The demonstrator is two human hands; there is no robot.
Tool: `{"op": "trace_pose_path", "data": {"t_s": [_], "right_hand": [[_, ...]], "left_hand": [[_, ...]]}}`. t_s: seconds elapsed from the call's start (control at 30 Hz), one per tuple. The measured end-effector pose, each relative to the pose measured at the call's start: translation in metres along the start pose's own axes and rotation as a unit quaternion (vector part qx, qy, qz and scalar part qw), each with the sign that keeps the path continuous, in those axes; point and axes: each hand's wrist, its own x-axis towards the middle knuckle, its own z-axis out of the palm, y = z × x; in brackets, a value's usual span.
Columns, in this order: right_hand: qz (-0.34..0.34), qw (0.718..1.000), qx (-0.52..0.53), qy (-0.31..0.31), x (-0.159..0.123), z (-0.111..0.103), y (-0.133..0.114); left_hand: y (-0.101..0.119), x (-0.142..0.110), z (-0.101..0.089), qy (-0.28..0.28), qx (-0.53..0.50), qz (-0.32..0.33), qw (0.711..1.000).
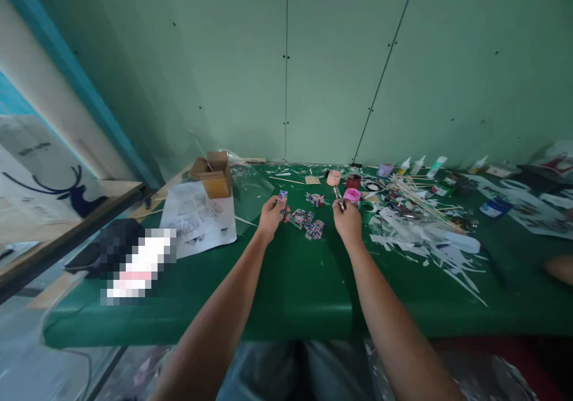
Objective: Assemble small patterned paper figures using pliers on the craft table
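Left hand (pixel 272 217), grip closed on a small multicoloured patterned piece (pixel 282 197); right hand (pixel 348 215), grip clamped on a slender metallic tool (pixel 339 198). Crumpled speckled pieces (pixel 307 222) lay between the hands on the green counter (pixel 299 293). An open cardboard box (pixel 216 177) stood on printed paper (pixel 197 219).

Craft workshop or makeshift studio, by its contents. Long bench (pixel 304 293) under a green cover, set against a wall (pixel 224 67) of bare panels with visible seams and screw heads. On it: paper scraps (pixel 416 243), thin wooden sticks (pixel 421 201), squeeze bottles (pixel 436 167), small open pots (pixel 353 195), printed sheets (pixel 197 219), open cardboard box (pixel 217 180).
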Motion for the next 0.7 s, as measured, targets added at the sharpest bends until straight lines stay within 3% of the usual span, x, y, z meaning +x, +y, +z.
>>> {"op": "trace_pose_path", "data": {"t_s": [0.07, 0.17, 0.3, 0.47, 0.7], "right_hand": [[0.013, 0.993, -0.092, -0.069, -0.001, -0.005, 0.002], [-0.025, 0.979, -0.154, -0.128, -0.009, -0.011, 0.003], [-0.092, 0.972, -0.184, -0.11, -0.032, -0.023, 0.002], [-0.15, 0.964, -0.16, -0.152, -0.068, -0.038, 0.004], [-0.169, 0.95, -0.21, -0.154, -0.094, -0.039, 0.0]], "left_hand": [[0.0, 0.002, -0.002, 0.036, -0.009, 0.007, 0.999], [0.0, 0.005, -0.005, 0.056, -0.024, 0.004, 0.998], [0.0, 0.005, -0.006, 0.071, -0.034, 0.007, 0.997], [0.003, 0.005, -0.005, 0.097, -0.02, 0.013, 0.995], [0.001, 0.007, -0.004, 0.103, -0.008, 0.02, 0.994]]}}
